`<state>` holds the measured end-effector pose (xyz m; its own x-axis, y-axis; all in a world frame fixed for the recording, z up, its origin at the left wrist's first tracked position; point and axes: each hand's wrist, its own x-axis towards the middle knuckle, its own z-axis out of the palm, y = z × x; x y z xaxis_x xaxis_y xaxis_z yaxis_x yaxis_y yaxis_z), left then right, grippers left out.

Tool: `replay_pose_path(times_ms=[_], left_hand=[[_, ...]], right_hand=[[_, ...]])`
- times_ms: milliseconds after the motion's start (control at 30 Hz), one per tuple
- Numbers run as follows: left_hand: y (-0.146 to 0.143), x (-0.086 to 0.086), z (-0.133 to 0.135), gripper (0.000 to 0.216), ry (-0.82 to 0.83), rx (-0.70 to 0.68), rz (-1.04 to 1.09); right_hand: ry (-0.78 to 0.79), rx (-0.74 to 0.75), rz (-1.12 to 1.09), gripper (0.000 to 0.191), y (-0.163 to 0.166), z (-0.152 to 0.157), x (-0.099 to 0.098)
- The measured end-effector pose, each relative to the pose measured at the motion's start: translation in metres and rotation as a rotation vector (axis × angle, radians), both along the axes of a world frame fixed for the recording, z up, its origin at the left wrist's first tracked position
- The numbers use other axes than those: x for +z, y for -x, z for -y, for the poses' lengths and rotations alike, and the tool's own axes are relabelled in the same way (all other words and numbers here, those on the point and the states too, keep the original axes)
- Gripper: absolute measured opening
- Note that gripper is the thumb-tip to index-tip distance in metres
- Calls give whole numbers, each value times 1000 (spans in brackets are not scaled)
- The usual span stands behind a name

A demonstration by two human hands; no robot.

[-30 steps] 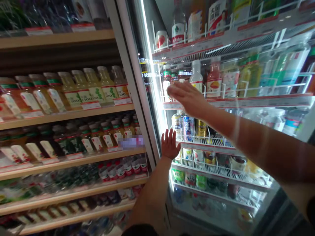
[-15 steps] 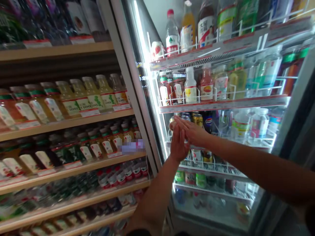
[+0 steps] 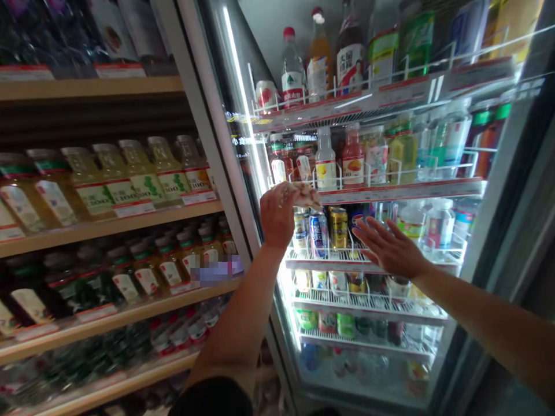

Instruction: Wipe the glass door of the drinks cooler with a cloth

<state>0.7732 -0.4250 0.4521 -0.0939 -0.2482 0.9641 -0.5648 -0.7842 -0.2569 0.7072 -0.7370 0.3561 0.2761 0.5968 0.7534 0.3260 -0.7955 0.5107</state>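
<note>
My left hand point(image 3: 280, 215) is raised against the glass front of a lit drinks cooler point(image 3: 243, 144). Its fingers are curled round a small crumpled pale wad point(image 3: 306, 197), level with the price strip of a bottle shelf point(image 3: 403, 190). My right hand point(image 3: 390, 247) is lower and to the right, open, with fingers spread flat toward the glass. It is in front of a wire shelf of cans point(image 3: 318, 234). The two hands are apart.
The cooler holds several wire shelves of bottles point(image 3: 353, 162) and cans, with a dark frame point(image 3: 511, 190) on its right. To its left stand wooden shelves point(image 3: 108, 226) packed with juice bottles point(image 3: 143, 176) and price tags.
My right hand came down from the upper shelf level and met my left hand at the cans. Then the left hand rose with the wad, and the right moved away to the right.
</note>
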Motion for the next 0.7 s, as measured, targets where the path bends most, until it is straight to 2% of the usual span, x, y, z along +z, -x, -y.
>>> replay_pose_path(times_ms=[33,67,100,233,267,300,333,367,467,533,567,600,700], left_hand=[[-3,0,-1,33,35,-1,-22],[-3,-10,-1,34,61,0,-35],[0,-29,-2,33,77,2,-39],[27,-151,-6,21,42,15,-32],[32,-174,-10,21,3,16,-57],[35,-187,-16,21,-24,18,-75],[34,-190,-22,22,-35,22,-85],[30,-183,-30,23,-30,31,-95],[6,-133,-50,29,78,85,-128],[-3,-112,-55,28,141,126,-151],[-2,-113,-54,27,137,132,-155],[3,-123,-52,26,109,127,-153],[30,-177,-39,21,-62,65,-160]], right_hand=[[-5,3,-2,74,0,-1,0],[-17,13,-11,74,1,-1,1],[-30,26,-21,74,2,-1,1],[-27,35,-13,75,2,1,0],[-19,29,-6,75,2,1,0],[-15,26,-3,76,2,1,-1],[-13,23,-4,76,2,1,-1],[-13,18,-6,76,2,0,0],[-7,4,1,77,3,-1,1],[-5,10,9,76,4,-2,2],[-6,13,9,76,4,-2,2],[-8,14,9,75,5,-2,2],[2,2,31,72,4,-2,2]])
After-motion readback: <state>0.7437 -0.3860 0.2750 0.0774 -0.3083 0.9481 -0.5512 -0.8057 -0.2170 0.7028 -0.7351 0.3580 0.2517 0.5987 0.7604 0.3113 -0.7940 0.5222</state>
